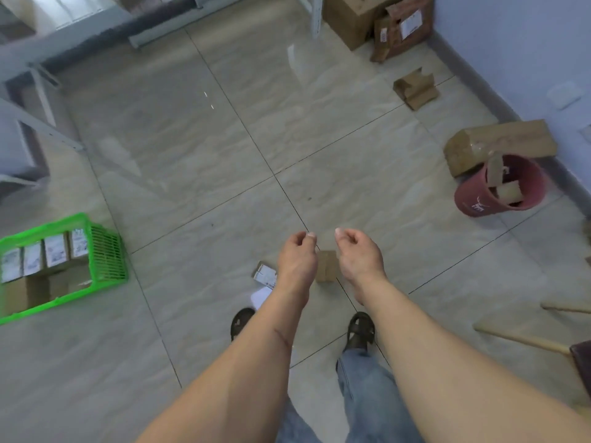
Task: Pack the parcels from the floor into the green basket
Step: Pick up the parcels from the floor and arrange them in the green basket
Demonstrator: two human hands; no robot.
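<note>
The green basket stands on the floor at the left, with several labelled parcels lined up inside it. A small brown parcel lies on the tiles between my two hands. A second parcel with a white label lies just left of my left wrist, partly hidden by it. My left hand and my right hand hang above these parcels, fingers loosely curled, holding nothing. A white slip lies beside my left forearm.
A red bucket with cardboard scraps stands at the right near the wall. Brown boxes lie along the wall, with more at the back. Metal shelf legs stand at the left. My feet are below the parcels.
</note>
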